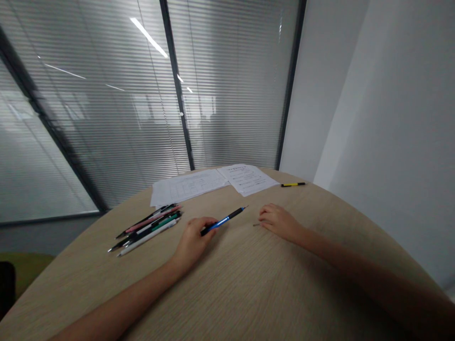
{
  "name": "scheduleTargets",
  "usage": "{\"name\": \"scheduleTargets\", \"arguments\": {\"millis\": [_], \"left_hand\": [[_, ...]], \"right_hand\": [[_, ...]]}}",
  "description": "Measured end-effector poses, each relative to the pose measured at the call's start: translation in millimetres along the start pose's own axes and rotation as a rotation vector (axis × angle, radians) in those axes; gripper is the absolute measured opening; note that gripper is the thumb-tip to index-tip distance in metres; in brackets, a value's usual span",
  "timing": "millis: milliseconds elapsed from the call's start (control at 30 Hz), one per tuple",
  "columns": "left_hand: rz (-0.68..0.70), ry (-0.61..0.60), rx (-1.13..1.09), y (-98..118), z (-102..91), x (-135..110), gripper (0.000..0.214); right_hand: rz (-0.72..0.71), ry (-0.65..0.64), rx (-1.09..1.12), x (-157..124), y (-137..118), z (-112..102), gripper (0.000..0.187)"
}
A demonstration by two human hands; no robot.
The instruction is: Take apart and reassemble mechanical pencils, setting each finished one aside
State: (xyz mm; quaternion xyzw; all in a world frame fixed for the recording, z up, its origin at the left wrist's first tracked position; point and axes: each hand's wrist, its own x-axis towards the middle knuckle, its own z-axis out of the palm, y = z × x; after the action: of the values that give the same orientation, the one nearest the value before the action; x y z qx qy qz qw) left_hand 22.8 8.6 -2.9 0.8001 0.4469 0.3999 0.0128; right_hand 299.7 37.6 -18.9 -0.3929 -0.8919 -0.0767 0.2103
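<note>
My left hand is closed around the rear part of a blue and black pen. The pen slants up to the right, and a thin point sticks out of its black front end. To the right of that point, my right hand has its fingers pinched together just over the table. A small, thin grey piece pokes out at these fingertips; it is too small to name. The pen and my right hand are apart.
Several pens lie in a bundle on the left of the wooden table. Printed sheets lie at the far edge, with a yellow and black pen to their right. Blinds and a white wall stand behind.
</note>
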Motion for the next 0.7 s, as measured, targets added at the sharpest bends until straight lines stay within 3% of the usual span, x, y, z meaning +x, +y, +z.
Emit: {"name": "scheduleTargets", "arguments": {"millis": [233,467,700], "left_hand": [[0.04,-0.02,0.036,1.6,-2.0,0.6,0.014],[0.11,0.008,0.062,-0.6,-1.7,1.0,0.016],[0.184,-0.009,0.088,0.9,-2.0,0.1,0.017]], "right_hand": [[-0.001,0.047,-0.033,1.8,-0.8,-3.3,0.008],[-0.017,0.253,-0.098,8.9,3.2,-37.3,0.013],[-0.099,0.261,-0.228,10.6,-6.0,-54.8,0.017]]}}
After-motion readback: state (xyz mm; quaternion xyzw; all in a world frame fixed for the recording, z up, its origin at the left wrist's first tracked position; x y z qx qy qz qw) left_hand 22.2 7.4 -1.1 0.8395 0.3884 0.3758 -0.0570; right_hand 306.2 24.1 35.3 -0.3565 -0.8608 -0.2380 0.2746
